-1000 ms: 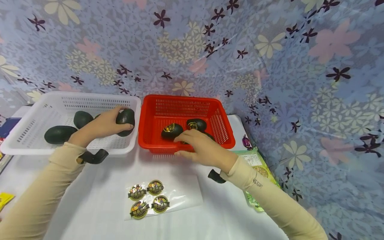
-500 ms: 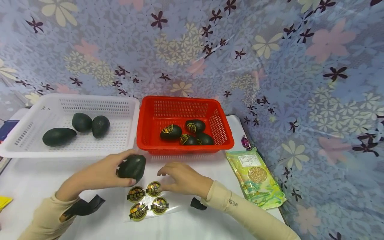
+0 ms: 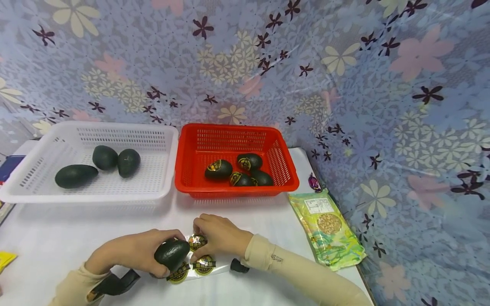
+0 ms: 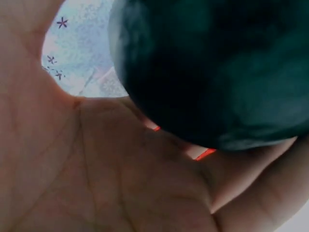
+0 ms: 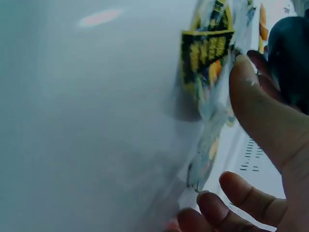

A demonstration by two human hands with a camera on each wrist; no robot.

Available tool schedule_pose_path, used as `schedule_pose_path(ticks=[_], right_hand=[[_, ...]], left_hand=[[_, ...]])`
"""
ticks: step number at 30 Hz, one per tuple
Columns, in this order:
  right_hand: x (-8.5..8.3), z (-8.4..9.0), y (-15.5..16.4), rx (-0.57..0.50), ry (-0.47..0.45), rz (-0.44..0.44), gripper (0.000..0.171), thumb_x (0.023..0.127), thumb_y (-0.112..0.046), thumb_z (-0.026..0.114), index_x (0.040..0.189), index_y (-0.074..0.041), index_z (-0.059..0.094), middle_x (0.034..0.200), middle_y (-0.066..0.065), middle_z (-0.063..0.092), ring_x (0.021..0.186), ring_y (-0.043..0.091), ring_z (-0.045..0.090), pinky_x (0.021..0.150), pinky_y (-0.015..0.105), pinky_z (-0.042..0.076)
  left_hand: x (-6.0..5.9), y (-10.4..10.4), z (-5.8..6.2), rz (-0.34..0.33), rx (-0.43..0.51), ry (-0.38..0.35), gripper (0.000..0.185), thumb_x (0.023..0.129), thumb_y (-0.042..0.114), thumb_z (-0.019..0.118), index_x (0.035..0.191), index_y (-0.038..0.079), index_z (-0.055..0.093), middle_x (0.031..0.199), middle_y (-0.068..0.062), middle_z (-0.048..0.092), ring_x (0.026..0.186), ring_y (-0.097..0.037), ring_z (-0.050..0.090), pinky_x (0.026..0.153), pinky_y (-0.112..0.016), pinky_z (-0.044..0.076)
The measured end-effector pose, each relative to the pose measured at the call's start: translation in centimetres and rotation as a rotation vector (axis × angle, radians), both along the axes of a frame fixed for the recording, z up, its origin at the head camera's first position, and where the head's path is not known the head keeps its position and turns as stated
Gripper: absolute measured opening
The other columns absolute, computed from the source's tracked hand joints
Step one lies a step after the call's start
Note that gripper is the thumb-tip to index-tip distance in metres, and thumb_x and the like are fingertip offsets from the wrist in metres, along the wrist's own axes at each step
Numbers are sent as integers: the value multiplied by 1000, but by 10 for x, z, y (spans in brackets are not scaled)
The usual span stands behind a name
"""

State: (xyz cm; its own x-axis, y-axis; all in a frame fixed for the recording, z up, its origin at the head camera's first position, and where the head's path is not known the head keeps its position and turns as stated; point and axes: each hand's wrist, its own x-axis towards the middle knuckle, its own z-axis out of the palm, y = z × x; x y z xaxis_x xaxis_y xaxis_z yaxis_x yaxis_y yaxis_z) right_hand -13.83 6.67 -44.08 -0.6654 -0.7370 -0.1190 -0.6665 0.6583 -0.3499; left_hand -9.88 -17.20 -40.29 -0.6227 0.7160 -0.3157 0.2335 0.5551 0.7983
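My left hand (image 3: 132,251) grips a dark green avocado (image 3: 173,254) above the left part of a clear sticker sheet (image 3: 220,269). In the left wrist view that avocado (image 4: 222,72) lies against curled fingers. My right hand (image 3: 223,238) is over the sheet, thumb and fingertips spread apart around the round black-and-gold stickers (image 3: 204,265). The right wrist view has the thumb (image 5: 256,106) at the edge of a sticker (image 5: 207,53), with a gap to the other fingers. The hand partly covers the upper sticker.
A white basket (image 3: 115,197) at the back left holds 3 avocados without stickers. Beside it, a red basket (image 3: 237,189) contains several stickered avocados (image 3: 218,169). To the right lie a green-yellow food packet (image 3: 329,229) and a purple-wrapped sweet (image 3: 314,182). A floral curtain hangs behind.
My left hand has lifted an avocado out of the white basket and brought it down to the sticker sheet. My right hand has moved from the red basket to the stickers.
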Motion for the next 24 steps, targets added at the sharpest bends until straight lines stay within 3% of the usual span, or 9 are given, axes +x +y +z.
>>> schedule_pose_path(ticks=[10, 24], right_hand=[[-2, -3, -5, 30, -3, -12, 47, 71, -55, 86, 87, -23, 56, 83, -12, 49, 75, 3, 46, 59, 17, 36], [-22, 0, 3, 40, 61, -50, 38, 80, -51, 81, 90, -21, 59, 88, -10, 58, 79, 4, 52, 67, 19, 43]], left_hand=[[4, 0, -7, -36, 7, -51, 54, 72, 17, 79, 120, 28, 57, 98, 14, 65, 84, -1, 57, 71, -20, 45], [4, 1, -6, 21, -34, 34, 61, 73, 22, 80, 128, 25, 54, 100, 8, 62, 84, -3, 54, 69, -21, 44]])
